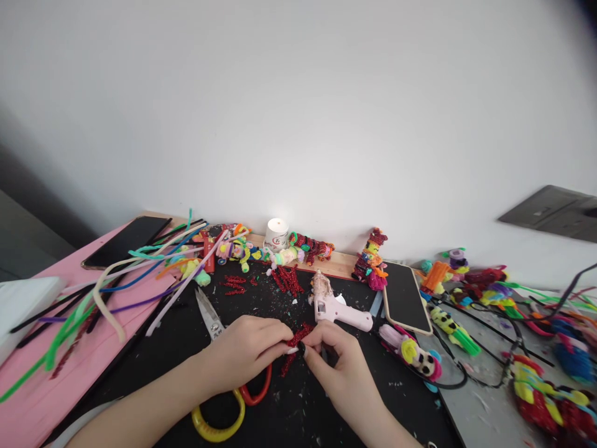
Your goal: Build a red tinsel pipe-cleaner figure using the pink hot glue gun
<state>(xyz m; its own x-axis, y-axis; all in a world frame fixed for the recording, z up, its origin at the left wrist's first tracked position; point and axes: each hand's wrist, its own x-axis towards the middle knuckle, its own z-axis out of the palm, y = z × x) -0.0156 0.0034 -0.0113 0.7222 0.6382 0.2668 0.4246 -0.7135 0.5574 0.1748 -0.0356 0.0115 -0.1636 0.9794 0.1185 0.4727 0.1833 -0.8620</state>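
Over the middle of the black mat, my left hand [252, 348] and my right hand [338, 358] pinch a red tinsel pipe cleaner [304, 333] between their fingertips. Its ends show above and below the fingers; the gripped part is hidden. Scissors [215, 323] with yellow and red handles lie partly under my left wrist. Just beyond my right hand rests a pale pink glue gun [338, 309], its nozzle toward the wall. Short cut red tinsel pieces [288, 280] are piled behind my hands, with a few more [234, 284] to the left.
Long coloured pipe cleaners [114, 286] spread across the pink surface at left, beside a dark phone [125, 241]. A white paper cup [277, 234] stands near the wall. At right are another phone [407, 298], several pipe-cleaner figures [413, 353] and a black cable [454, 384].
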